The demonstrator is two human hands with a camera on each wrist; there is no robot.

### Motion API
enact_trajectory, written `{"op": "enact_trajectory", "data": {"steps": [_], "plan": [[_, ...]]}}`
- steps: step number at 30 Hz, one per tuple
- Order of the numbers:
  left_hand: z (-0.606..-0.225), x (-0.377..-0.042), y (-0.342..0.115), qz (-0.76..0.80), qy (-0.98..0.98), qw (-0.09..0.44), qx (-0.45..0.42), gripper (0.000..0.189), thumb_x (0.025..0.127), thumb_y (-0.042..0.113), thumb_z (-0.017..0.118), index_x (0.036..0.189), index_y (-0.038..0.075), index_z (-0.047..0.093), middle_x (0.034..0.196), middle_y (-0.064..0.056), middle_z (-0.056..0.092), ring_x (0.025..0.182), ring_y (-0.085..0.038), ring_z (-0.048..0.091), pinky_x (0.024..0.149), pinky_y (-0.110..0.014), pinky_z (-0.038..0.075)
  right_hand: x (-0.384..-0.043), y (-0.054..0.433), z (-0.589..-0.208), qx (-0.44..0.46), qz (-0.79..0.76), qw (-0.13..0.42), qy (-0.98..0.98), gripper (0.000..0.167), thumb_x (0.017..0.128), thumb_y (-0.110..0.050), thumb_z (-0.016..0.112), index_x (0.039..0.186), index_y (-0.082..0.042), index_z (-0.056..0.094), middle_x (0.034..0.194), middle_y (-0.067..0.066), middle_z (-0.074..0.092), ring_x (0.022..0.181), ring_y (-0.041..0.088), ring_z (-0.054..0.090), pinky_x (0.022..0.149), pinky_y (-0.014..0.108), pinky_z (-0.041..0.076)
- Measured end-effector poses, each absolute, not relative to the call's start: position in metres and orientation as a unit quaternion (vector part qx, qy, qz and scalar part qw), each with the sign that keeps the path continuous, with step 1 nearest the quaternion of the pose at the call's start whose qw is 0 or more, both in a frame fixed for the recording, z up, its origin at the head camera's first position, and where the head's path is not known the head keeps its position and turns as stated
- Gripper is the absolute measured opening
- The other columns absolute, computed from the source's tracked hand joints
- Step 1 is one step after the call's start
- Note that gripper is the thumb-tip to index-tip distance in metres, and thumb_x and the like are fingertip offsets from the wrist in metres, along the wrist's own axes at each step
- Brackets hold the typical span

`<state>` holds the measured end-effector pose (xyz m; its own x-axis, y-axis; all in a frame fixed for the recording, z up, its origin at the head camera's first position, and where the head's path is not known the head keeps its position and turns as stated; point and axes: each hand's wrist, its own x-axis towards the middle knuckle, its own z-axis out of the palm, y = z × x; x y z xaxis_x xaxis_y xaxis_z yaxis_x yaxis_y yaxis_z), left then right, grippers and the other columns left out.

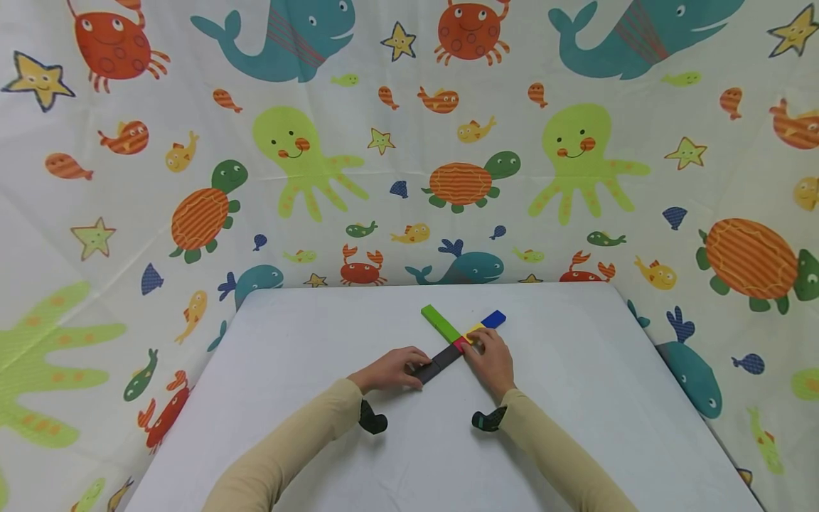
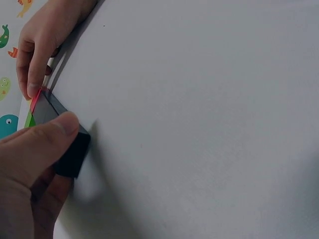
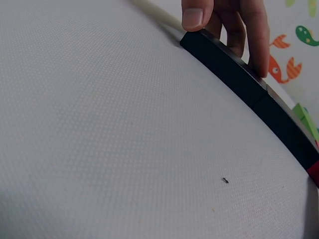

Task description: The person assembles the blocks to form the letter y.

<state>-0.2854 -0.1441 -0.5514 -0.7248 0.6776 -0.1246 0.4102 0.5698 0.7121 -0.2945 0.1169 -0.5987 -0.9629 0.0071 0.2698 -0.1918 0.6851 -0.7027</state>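
Two black blocks lie end to end in a slanting row on the white table; my left hand (image 1: 392,370) grips the nearer black block (image 1: 425,373), thumb on one side and fingers on the other. The second black block (image 1: 447,356) leads up to a small red block (image 1: 458,344). My right hand (image 1: 493,363) pinches at the red block, its fingers partly covering a yellow block (image 1: 474,331) beyond it. A blue block (image 1: 494,318) forms the row's far end. A long green piece (image 1: 440,323) branches off toward the upper left from the red block.
The white table (image 1: 307,334) extends around the blocks. Behind it and along its sides hangs a cloth (image 1: 358,156) printed with sea animals. Dark wrist straps (image 1: 373,418) show at both sleeves.
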Motion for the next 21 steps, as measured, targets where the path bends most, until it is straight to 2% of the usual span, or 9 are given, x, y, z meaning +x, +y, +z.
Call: {"op": "enact_trajectory", "data": {"steps": [8,21], "plan": [[-0.5513,-0.2852,-0.1439,0.338,0.865,0.198,0.312,0.049,0.085,0.019,0.077,0.130,0.007,0.062,0.129,-0.002,0.056,0.109,-0.016,0.057,0.094,-0.032,0.048,-0.2933,0.1155,-0.5986,0.058,0.388,0.143,-0.908,0.031,0.088,-0.029,0.074,0.110,-0.008,0.070,0.116,0.009,0.061,0.101,0.024,0.058,0.087,0.044,0.048],[-0.5516,-0.2841,-0.1436,0.342,0.865,0.195,0.310,0.050,0.085,0.020,0.078,0.131,0.008,0.062,0.129,-0.002,0.057,0.108,-0.016,0.057,0.093,-0.033,0.049,-0.2928,0.1165,-0.5971,0.050,0.396,0.126,-0.908,0.030,0.089,-0.030,0.072,0.110,-0.008,0.071,0.118,0.009,0.061,0.100,0.024,0.057,0.087,0.041,0.046]]}}
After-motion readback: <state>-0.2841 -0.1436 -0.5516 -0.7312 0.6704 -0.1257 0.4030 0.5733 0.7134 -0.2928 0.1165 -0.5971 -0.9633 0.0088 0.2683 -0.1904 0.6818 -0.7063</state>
